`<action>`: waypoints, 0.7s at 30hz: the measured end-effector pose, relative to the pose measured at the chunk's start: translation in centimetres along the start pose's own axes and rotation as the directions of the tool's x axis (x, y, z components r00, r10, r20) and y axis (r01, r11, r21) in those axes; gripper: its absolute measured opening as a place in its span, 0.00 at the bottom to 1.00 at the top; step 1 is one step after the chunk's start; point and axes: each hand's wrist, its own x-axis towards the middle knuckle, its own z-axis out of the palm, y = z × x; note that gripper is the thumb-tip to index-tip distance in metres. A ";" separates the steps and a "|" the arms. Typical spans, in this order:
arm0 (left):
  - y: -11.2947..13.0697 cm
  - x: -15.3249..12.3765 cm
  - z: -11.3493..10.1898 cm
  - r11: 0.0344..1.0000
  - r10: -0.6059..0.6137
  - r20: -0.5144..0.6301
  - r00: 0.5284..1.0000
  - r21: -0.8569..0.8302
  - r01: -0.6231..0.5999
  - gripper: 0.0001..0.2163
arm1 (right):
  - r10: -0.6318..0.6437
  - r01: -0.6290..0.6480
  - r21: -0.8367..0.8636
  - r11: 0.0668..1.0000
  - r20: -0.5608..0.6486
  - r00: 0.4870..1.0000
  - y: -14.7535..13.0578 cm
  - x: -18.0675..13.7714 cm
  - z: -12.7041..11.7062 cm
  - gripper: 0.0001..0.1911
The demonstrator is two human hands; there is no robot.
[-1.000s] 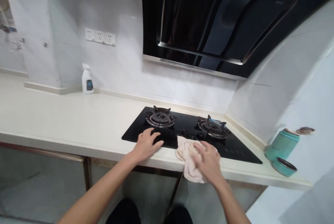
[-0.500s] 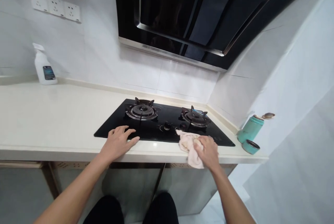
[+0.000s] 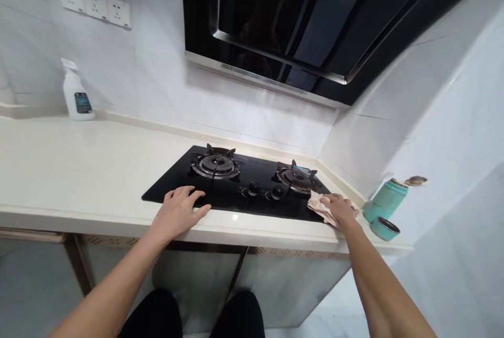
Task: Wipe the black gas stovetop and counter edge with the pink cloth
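Observation:
My right hand grips a pale pink cloth and presses it on the front right corner of the black gas stove. Part of the cloth is hidden under the hand. My left hand rests with spread fingers on the stove's front left edge and the counter, holding nothing. Behind it stands the left burner; the right burner is just behind the cloth. Two control knobs, a left knob and a right knob, sit between the hands.
A turquoise bottle and a turquoise cup stand at the counter's right end, close to my right hand. A white spray bottle is at the back left of the counter. The black range hood hangs above the stove.
My right hand has slid the cloth rightward, from the front edge near the knobs to the stove's right corner. My left hand stays in place. The view has shifted slightly.

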 end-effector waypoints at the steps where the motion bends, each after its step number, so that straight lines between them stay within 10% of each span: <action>1: 0.0 0.0 0.0 1.000 0.002 0.001 1.000 0.000 -0.002 0.22 | -0.002 0.001 0.025 1.000 0.021 1.000 -0.8 -0.1 -0.2 0.20; 8: -0.2 0.1 0.2 1.000 -0.001 0.022 1.000 -0.022 0.002 0.25 | -0.085 0.073 0.176 0.982 0.064 0.994 -10.1 -5.9 -1.3 0.21; 15: -0.9 0.2 0.4 1.000 0.006 0.039 0.999 0.018 -0.007 0.27 | -0.382 0.464 0.454 0.761 -0.266 0.885 -22.1 -12.7 -2.5 0.12; 21: -1.3 0.4 0.4 1.000 0.016 0.051 0.999 -0.002 -0.016 0.28 | -0.412 0.509 0.546 0.665 -0.300 0.860 -19.9 -11.9 -1.8 0.11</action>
